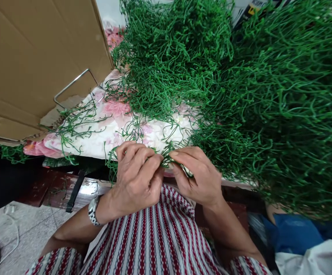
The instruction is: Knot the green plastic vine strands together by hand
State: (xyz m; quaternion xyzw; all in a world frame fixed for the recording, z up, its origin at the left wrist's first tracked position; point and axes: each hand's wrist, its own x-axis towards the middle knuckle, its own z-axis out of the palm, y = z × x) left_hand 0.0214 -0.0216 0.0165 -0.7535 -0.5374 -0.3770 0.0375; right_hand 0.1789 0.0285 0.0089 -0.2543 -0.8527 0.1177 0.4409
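Note:
In front of my body, both hands meet at the near edge of the cloth-covered table. My left hand (137,176) is closed, its fingers curled round thin green plastic stems. My right hand (197,173) pinches the green stems (168,154) between thumb and fingertips, just right of the left hand. The stems' lower ends are partly hidden by the fingers. Beyond the hands, a big heap of similar green stems (177,49) lies on the table, and another heap (286,107) spreads down the right side. Several loose stems (81,124) lie on the left of the cloth.
A flower-printed cloth (117,109) covers the table. On the left stands a large cardboard box (36,57), with a bent metal wire handle (71,84) by its lower edge. Blue fabric (298,233) and white fabric (315,259) are at lower right. A white cable (17,233) lies at lower left.

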